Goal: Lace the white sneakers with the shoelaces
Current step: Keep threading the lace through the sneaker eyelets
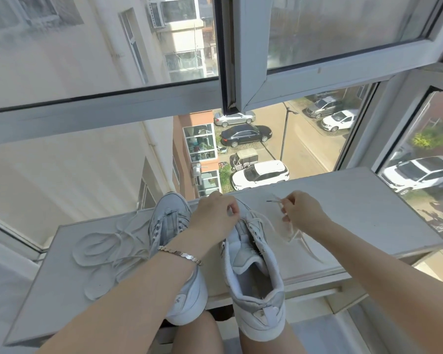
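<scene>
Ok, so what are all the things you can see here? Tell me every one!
left sneaker: one, white, on the table, under the left forearm
right sneaker: one, white, beside it, heel towards the person
coiled shoelace: one, white, on the table left of the sneakers
threaded shoelace: one, white, from the right sneaker to the right grip
table: one, white, at the window
window frame: one, white, behind the table
cars: several, white, black, silver, on the street below
bracelet: one, silver, left wrist
left grip: one, bare, holds the right sneaker's front
right grip: one, bare, pinches the threaded shoelace's end
</scene>
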Demonstrator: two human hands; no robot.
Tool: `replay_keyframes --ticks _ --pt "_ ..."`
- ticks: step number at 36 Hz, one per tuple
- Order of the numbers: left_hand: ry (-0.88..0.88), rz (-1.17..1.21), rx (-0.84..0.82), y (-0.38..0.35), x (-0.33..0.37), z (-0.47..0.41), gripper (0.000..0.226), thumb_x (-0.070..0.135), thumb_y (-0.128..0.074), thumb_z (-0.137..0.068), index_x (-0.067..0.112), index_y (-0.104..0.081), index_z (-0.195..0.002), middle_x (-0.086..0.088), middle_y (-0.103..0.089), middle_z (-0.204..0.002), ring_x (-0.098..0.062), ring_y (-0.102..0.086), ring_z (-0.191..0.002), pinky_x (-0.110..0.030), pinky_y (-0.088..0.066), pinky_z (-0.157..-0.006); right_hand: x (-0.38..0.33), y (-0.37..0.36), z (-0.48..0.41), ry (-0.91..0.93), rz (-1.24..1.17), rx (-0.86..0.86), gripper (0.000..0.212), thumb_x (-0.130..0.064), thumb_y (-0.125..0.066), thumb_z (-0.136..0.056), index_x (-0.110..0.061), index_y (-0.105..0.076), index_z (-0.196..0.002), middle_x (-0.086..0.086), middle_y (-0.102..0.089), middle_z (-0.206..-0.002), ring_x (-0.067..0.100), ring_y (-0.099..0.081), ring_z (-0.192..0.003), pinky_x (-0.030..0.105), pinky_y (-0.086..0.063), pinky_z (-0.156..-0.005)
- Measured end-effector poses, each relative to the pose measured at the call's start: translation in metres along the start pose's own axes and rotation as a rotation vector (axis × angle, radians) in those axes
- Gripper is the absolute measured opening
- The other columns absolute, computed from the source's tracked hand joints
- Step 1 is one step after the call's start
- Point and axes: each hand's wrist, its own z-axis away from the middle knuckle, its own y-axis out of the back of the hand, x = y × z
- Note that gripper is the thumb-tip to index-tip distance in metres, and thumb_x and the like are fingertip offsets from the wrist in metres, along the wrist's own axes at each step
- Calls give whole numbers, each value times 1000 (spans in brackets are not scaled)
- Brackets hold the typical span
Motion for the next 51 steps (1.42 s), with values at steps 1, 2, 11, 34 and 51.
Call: replay_keyframes --ticks 1,2,11,34,51 --pt "5 8 -3 1 2 1 9 20 -54 -91 22 -62 -88 3 -44 -95 -24 -46 -106 -31 -39 -87 1 3 -1 57 115 94 22 -16 -41 -98 -5 -56 -111 12 -62 -114 24 -62 -96 29 -44 -81" --pt "7 21 -10 3 5 3 9 21 -53 -91 22 -62 -91 3 -44 -98 -22 -47 -106 -28 -38 -83 -1 6 0 134 171 149 27 -17 -44 -97 -7 -56 -119 10 -59 -120 24 -57 -106 30 -41 -89" --pt "74 218 -42 -7 20 34 29 47 -62 -83 19 -64 -90 13 -44 -110 -3 -42 -105 -22 -31 -84 -39 -1 10 304 383 -388 41 -45 -50 -92 -11 -60 -113 4 -61 -115 19 -54 -106 28 -39 -87" --pt "148 221 -67 -9 25 35 16 38 -61 -83 22 -61 -85 13 -39 -133 -2 -41 -100 -21 -29 -83 -35 -10 2 1 -920 -344 35 -15 -39 -100 -13 -35 -65 -2 -27 -51 13 -33 -42 27 -47 -57" --pt "171 150 -101 -6 33 33 35 37 -60 -82 6 -68 -95 12 -36 -109 -11 -46 -89 -28 -38 -82 -12 43 -49 -35 -355 240 31 -23 -38 -97 -6 -45 -72 6 -40 -64 25 -43 -60 29 -43 -53"
